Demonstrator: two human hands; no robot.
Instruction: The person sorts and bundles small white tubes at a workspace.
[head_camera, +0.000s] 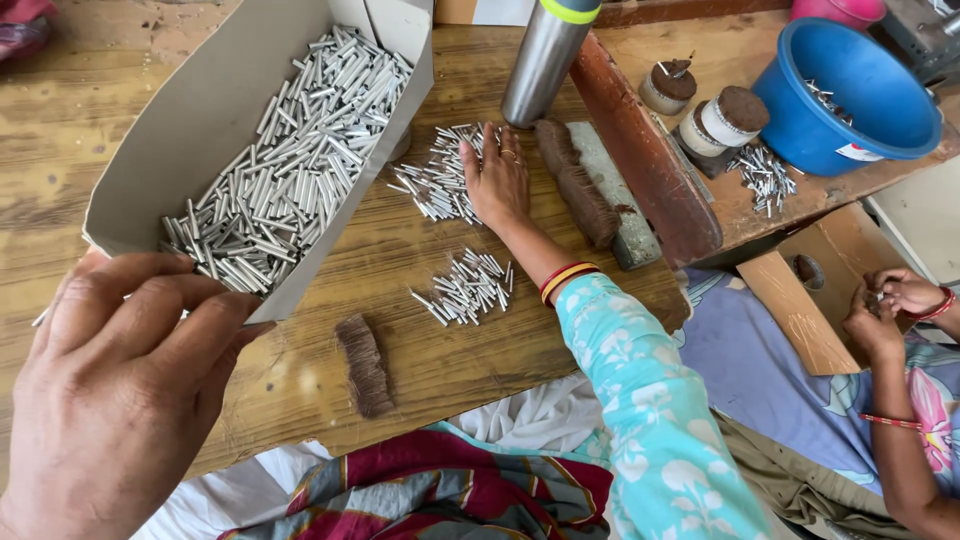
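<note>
My left hand (120, 390) grips the near corner of a grey cardboard box (190, 130), tilted on the wooden table and filled with several short silver metal tubes (290, 160). My right hand (497, 180), in a teal flowered sleeve with bangles at the wrist, lies palm down on the right edge of a loose pile of tubes (435, 185) and holds nothing. A second small pile of tubes (468, 288) lies nearer to me. A brown tuft of fibres (365, 365) rests by the table's front edge.
A steel bottle (545, 60) stands behind my right hand, with a row of brown fibres (578, 185) on a grey block beside it. At the right are a reddish wooden beam (640, 150), thread spools (735, 115) and a blue bowl (850, 90). Another person's hands (885, 305) work at the far right.
</note>
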